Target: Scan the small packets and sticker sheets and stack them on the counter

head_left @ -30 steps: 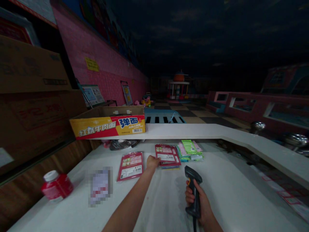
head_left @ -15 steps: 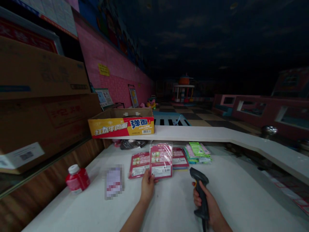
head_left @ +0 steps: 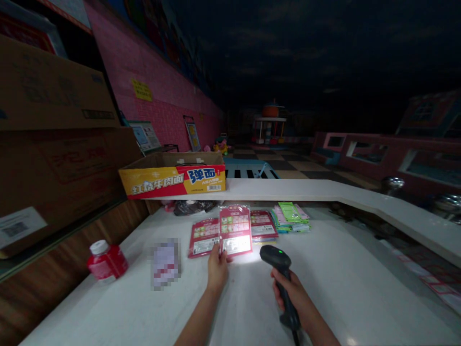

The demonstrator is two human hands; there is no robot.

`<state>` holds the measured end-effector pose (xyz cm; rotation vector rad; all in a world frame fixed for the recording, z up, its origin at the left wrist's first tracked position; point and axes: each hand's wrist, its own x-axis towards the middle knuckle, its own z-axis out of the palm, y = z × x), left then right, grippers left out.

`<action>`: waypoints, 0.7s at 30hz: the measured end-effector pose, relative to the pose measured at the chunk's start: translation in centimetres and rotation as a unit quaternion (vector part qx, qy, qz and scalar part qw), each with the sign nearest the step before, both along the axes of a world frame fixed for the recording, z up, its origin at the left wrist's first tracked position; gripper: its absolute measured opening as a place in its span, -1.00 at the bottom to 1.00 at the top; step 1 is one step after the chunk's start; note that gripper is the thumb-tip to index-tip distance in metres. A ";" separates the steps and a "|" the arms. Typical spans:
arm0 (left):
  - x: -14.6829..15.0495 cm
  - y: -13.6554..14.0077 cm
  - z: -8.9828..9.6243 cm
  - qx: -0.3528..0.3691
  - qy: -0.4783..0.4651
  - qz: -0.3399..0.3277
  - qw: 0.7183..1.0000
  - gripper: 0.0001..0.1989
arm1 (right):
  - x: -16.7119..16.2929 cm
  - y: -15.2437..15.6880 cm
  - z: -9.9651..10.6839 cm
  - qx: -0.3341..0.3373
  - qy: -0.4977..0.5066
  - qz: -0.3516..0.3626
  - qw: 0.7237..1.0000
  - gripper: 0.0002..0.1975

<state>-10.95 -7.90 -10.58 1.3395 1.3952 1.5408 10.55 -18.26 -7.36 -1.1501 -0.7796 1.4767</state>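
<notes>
“While you hold up that scanner (head_left: 276, 258), how far along are you?”

“Partway through one packet (head_left: 236, 228), I'd judge. My left hand (head_left: 217, 273) pinches it by its lower left corner, and it stands tilted up over the surface (head_left: 237, 310), printed side toward me.”

“And the other hand?”

“My right hand (head_left: 293, 293) is wrapped around the scanner's handle. A green light shows on top of it, and a bright glow falls on the lower part of the packet and spills onto the surface just beside it. Whether anything has registered, I can't tell.”

“What counts as done?”

“That's harder to say. A second red packet (head_left: 202, 234) lies flat to the left, partly hidden behind the one I'm holding. Set apart like that, it may be finished with, but nothing on it proves so.”

“And what's left?”

“Probably the stack of red packets (head_left: 264, 225), just right of the one I'm holding, and the green and pink packets (head_left: 289, 213) next to it. Neither hand touches those, so I'd call them not yet dealt with.”
</notes>
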 end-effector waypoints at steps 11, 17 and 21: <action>0.2 -0.2 -0.4 0.000 -0.056 -0.035 0.998 -0.58 | 3.5 1.8 -0.9 -0.011 0.144 -0.015 0.989 -0.59; 0.2 -1.2 -0.3 0.027 -0.080 -0.039 0.996 -0.49 | 6.3 1.4 -1.9 0.019 0.398 -0.016 0.917 -0.74; -1.1 -1.1 0.8 0.035 -0.052 0.031 0.998 -0.53 | 6.4 1.2 -1.9 -0.001 0.418 -0.005 0.908 -0.75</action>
